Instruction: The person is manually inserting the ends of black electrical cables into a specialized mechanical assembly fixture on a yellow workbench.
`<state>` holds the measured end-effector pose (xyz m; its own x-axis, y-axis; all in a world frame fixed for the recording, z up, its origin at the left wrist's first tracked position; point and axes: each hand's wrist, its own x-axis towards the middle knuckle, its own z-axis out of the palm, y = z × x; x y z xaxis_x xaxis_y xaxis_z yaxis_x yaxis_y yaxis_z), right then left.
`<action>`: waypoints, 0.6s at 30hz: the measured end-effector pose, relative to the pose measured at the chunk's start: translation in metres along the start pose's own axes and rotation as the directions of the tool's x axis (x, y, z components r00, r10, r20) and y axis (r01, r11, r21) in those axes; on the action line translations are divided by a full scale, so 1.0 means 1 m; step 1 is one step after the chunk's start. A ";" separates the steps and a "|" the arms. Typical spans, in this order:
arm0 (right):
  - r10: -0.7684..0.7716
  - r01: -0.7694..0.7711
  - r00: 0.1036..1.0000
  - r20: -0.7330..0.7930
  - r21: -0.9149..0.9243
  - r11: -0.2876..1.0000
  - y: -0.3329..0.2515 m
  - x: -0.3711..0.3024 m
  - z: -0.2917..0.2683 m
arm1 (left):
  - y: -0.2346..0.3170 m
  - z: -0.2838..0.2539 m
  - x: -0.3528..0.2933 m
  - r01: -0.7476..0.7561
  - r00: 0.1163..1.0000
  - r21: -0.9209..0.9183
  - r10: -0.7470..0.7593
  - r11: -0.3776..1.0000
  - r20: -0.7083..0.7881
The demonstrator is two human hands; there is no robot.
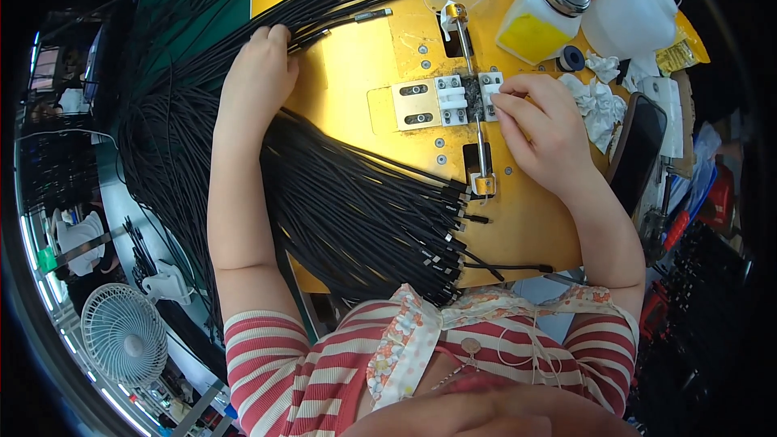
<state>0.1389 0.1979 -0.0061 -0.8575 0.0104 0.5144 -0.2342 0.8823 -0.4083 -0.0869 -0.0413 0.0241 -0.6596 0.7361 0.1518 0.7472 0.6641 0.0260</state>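
Note:
My left hand [261,69] is closed at the upper bundle of black cables [324,4], its fingertips curled down on them. One cable plug [374,14] sticks out just past that hand over the yellow plate. My right hand [546,125] reaches to the right-hand white block [490,95] of a small metal fixture. Its thumb and forefinger are drawn together there; anything between them is too small to make out. Facing it is the fixture's left white block [451,101], with a dark gap between the two. A thin metal rod [482,150] spans the fixture.
A large lower bundle of black cables [348,194] fans across the yellow plate [534,226]. At the right stand a white bottle [544,12], a round white container [630,16], crumpled tissue [597,105] and a dark phone [638,146]. A white fan [125,332] is lower left.

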 end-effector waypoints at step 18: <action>0.182 -0.176 0.982 0.052 0.608 0.774 -0.009 0.001 -0.002 | 0.094 0.006 -0.029 -0.545 0.830 -0.536 0.505 0.644 -0.237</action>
<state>0.1409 0.1907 -0.0002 -0.9085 0.1465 0.3913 -0.3089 0.3951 -0.8651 0.0020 0.0006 0.0162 -0.1508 0.9153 0.3736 0.8849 -0.0435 0.4638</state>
